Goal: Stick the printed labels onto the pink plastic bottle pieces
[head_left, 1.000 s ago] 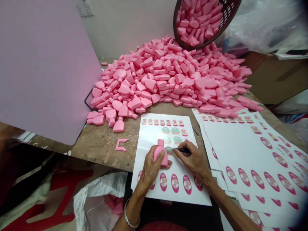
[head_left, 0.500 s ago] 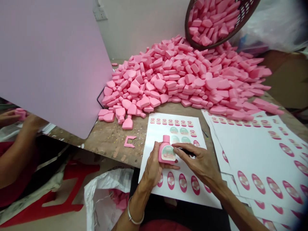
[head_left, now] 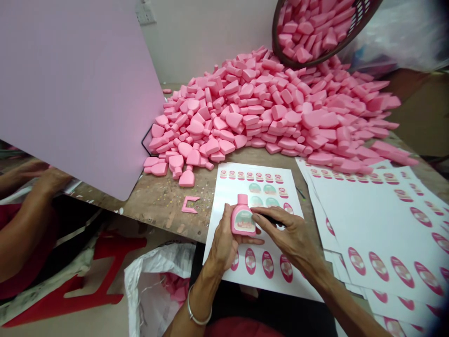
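My left hand (head_left: 224,236) is closed around a small pink bottle (head_left: 242,200), which stands nearly upright over a sticker sheet. On the bottle's front face sits a green and white label (head_left: 244,221). My right hand (head_left: 286,229) pinches a thin black tool (head_left: 273,220), mostly covered by the fingers, so its kind is unclear. The thumb and forefinger of that hand touch the label's right edge. Beneath both hands lies the white sticker sheet (head_left: 224,192), printed with rows of small labels, green ones and pink ovals.
A large heap of pink bottles (head_left: 245,103) covers the table's back, below a tilted brown basket (head_left: 294,63). More sticker sheets (head_left: 354,210) overlap on the right. A pink panel (head_left: 80,93) stands left, with a co-worker's arm (head_left: 31,206) beyond. A white sack (head_left: 136,281) hangs below the edge.
The view has shifted slightly. My hands keep the same hold, and the bottle's label is turned a little more squarely to view. The co-worker's hands have moved.
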Tool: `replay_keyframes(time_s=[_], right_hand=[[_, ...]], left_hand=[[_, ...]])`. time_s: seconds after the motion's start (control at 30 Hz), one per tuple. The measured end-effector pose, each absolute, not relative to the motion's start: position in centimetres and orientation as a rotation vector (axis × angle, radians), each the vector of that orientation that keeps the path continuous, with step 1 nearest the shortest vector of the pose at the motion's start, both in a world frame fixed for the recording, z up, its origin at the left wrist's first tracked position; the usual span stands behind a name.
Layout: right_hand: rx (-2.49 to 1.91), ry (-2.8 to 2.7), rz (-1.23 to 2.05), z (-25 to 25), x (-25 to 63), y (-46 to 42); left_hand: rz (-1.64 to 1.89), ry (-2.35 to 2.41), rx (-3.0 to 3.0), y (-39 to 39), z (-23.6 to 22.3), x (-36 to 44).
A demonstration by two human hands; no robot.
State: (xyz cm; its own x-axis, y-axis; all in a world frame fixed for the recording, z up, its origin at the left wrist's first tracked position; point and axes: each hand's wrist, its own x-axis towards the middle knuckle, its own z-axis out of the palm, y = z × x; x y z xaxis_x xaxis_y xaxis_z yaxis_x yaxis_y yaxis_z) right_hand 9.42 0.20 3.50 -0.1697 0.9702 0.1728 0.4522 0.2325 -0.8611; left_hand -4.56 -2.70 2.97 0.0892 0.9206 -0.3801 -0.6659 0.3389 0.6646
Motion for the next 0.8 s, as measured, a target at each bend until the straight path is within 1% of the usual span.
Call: replay_keyframes(time_s=[0.27,0.63,0.8], right_hand=[[-1.288,-1.771,0.853,3.78,9.26,0.36],[-1.243,-1.807,0.749,3.43,9.21,0.53],[-1.213,-1.837,0.704,3.18,9.29,0.74]], left_hand=[[1.216,0.874,0.357,-2.59,3.29,-4.68],[1.192,0.852,0.374,-2.44,3.09,-4.90],[1.187,0.825,0.530,-2.50,3.25,-5.21]])
